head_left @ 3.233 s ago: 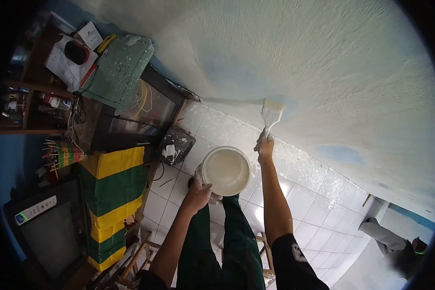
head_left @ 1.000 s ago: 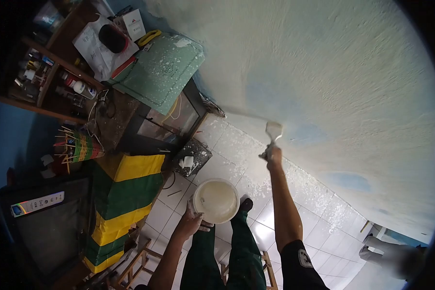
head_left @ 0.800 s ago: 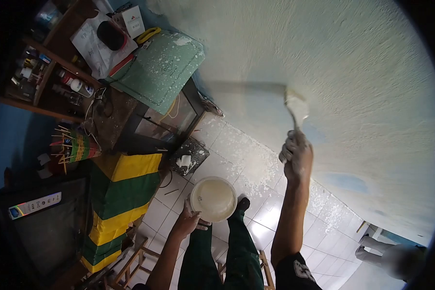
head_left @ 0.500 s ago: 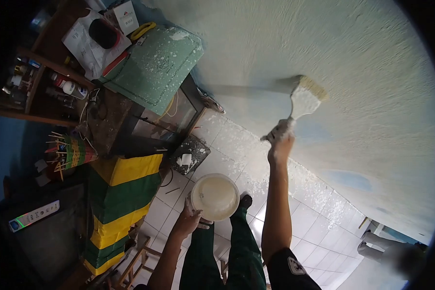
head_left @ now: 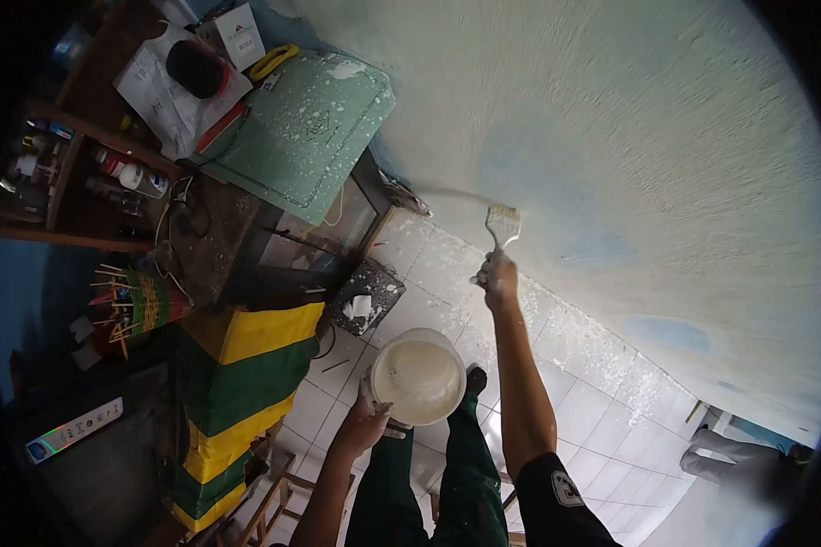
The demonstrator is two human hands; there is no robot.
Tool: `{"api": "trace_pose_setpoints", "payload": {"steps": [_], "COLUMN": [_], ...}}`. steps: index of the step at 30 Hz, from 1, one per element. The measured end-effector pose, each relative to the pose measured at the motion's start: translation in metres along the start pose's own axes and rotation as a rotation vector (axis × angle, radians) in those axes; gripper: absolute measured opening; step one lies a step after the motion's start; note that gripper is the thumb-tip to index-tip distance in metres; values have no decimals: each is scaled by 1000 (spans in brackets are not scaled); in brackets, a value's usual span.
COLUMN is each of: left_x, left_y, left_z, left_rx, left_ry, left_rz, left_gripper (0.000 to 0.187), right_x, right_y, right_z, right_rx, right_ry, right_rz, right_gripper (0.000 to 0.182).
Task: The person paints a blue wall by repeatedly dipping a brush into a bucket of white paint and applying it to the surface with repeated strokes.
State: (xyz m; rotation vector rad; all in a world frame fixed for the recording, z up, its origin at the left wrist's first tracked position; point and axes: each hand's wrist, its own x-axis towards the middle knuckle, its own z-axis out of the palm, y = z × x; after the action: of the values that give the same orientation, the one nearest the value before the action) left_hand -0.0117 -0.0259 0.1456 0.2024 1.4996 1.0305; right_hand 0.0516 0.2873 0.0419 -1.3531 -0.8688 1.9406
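Observation:
My left hand [head_left: 367, 419] grips the side of a round white tub [head_left: 420, 378] of pale, creamy paint, held above my legs. In my right hand [head_left: 499, 278] is the handle of a wide brush [head_left: 504, 226], its bristles pointing up the frame against the lower part of the wall [head_left: 593, 173]. The wall is pale and streaky, with bluish patches beside the brush and further right. White smears cover the fingers of both hands.
Left of me stand a cabinet with a green paint-spattered cover [head_left: 315, 128], a shelf with bottles [head_left: 141, 180] and a yellow-green striped cloth [head_left: 255, 374]. A speckled box [head_left: 367, 296] rests on the splattered tiles [head_left: 575, 365]. Another person's legs [head_left: 725, 453] show at lower right.
My right hand and the brush have moved down the frame and left, lower along the wall. The tub and my left hand have shifted slightly right in view.

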Motion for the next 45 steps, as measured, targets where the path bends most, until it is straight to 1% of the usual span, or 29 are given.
{"api": "trace_pose_setpoints", "payload": {"steps": [1,2,3,4,5,8,11,12,13,14,15,17,19,20,21,22,24,25,26,27,29,32,35,37,39,41,43,44,45], "left_x": [-1,-3,-6,-8,-12,-17,-17,-15,-13,-12,-10,-9,-10,-6,-3,-2,-6,-8,-11,-14,-23,-37,-59,-85,-109,-131,-147,-155,-167], "left_y": [4,8,14,22,28,37,32,30,27,22,19,18,19,21,18,11,-1,-6,-9,-10,-8,-10,4,19,35,43,52,55,55], "left_z": [-2,-5,-8,-11,-13,-21,-32,-35,-37,-39,-40,-40,-38,-36,-35,-36,-38,-37,-36,-35,-34,-34,-29,-19,-9,5,24,35,49], "left_rx": [8,18,-16,-47,-76,64,80,60,16,-26,9,62,68,67,80,96,59,-1,-63,-78,-109,-156,-142,-113,-109,-132,-180,-201,-220], "left_ry": [-4,-2,2,5,3,66,70,67,66,65,68,70,70,64,59,59,63,61,57,56,55,13,32,82,115,127,157,169,181], "left_rz": [14,26,3,-26,-53,-32,3,7,-11,-34,-33,-42,-72,-72,-68,-69,-99,-122,-142,-152,-166,-146,-140,-89,-24,33,43,47,53], "left_gripper": [68,69,69,69,69,69,69,68,68,68,68,67,67,68,68,68,68,68,68,67,67,66,67,66,64,61,60,60,59], "right_x": [-12,-28,-48,-73,-95,-133,-116,-95,-67,-35,-1,62,71,64,54,86,112,102,97,90,68,-4,-69,-129,-172,-214,-256,-274,-284], "right_y": [-25,-59,-93,-118,-137,-155,-149,-138,-119,-96,-68,10,67,69,69,109,122,85,58,23,-41,-123,-188,-220,-238,-250,-255,-253,-250], "right_z": [6,12,21,37,53,79,100,103,99,92,80,50,23,20,15,-20,-55,-45,-34,-20,5,46,51,57,41,20,-3,-13,-30], "right_rx": [21,86,153,174,196,84,53,11,-44,-76,-108,-431,-569,-623,-463,-400,-102,123,115,299,142,128,414,381,256,132,-240,-386,-415], "right_ry": [-31,-65,-99,-82,-62,-94,27,54,33,29,28,235,307,348,284,86,-161,-209,-230,-173,-221,-329,-508,-420,-422,-342,-308,-253,-245], "right_rz": [-55,-49,-35,-57,-82,-325,-503,-527,-541,-512,-480,-736,-379,-217,19,2,88,187,104,239,332,278,243,151,112,76,-168,-301,-313], "right_gripper": [31,31,32,32,31,36,42,46,47,46,44,41,44,46,44,39,28,23,15,12,12,13,15,23,24,28,33,34,32]}}
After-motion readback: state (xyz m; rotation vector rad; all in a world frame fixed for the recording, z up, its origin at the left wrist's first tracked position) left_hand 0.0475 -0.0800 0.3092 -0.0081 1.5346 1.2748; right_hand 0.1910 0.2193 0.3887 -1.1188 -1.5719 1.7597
